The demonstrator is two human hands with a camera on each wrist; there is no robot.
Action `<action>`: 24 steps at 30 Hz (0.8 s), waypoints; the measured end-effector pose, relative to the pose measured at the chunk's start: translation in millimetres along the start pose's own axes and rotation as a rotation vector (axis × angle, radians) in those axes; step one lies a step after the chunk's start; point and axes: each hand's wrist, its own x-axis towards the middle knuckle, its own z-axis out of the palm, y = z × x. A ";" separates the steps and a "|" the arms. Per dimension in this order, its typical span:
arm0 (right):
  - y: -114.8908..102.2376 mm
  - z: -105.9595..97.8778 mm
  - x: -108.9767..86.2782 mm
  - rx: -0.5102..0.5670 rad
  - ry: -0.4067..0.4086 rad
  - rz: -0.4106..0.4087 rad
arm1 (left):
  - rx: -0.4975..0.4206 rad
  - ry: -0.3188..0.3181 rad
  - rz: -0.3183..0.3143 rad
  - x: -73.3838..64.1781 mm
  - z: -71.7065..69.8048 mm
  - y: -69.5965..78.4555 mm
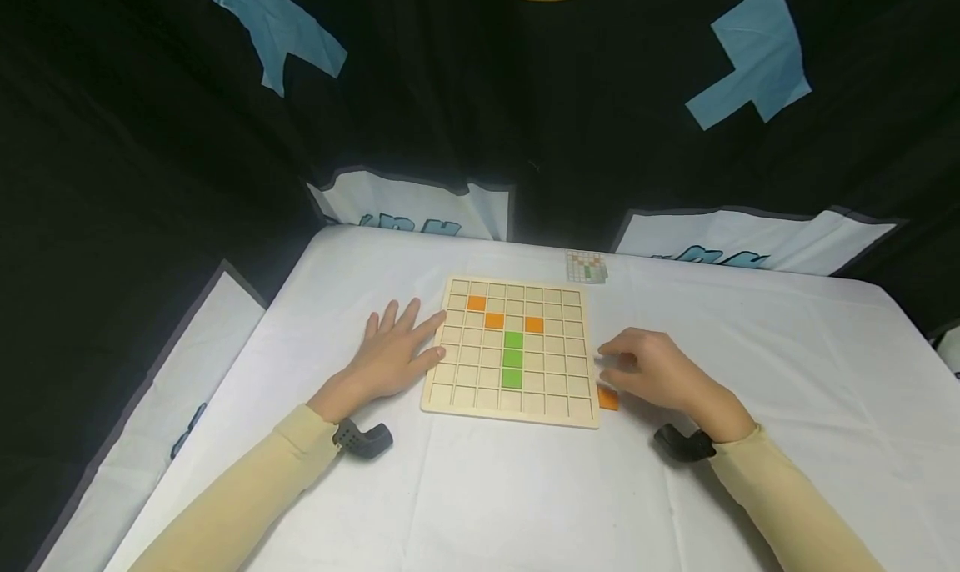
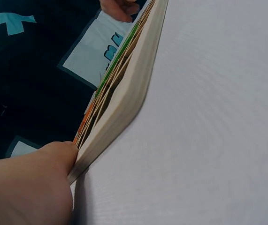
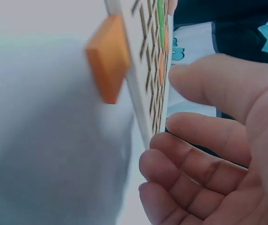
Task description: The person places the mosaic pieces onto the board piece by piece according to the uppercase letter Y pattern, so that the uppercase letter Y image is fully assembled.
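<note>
A wooden grid board (image 1: 555, 407) lies on the white table, with three orange tiles in its upper cells and three green tiles (image 1: 513, 358) in a column at its middle. My left hand (image 1: 386, 357) lies flat with fingers spread, thumb and index finger at the board's left edge. Past the right edge, my right hand (image 1: 652, 368) hovers with thumb and fingers apart and bent, nothing between them. A loose orange tile (image 1: 608, 398) sits beside the board's lower right side, just below that hand; in the right wrist view the tile (image 3: 109, 58) stands clear of the fingertips.
Behind the board's far right corner lies a small card (image 1: 586, 267) with a grid pattern like the board's. The white cloth (image 1: 525, 489) covers the table. Black curtain (image 1: 480, 97) hangs around the far and left sides, with blue tape pieces on it.
</note>
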 end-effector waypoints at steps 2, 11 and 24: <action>1.3 2.0 -5.3 0.010 0.005 -0.009 | 0.000 -0.001 -0.001 -0.2 0.0 -0.2; 5.6 8.6 -13.7 0.026 0.007 -0.051 | -0.001 0.007 0.002 0.0 0.7 -0.9; 0.3 11.4 -16.7 0.009 -0.030 -0.098 | -0.007 0.002 0.007 0.6 2.6 -3.7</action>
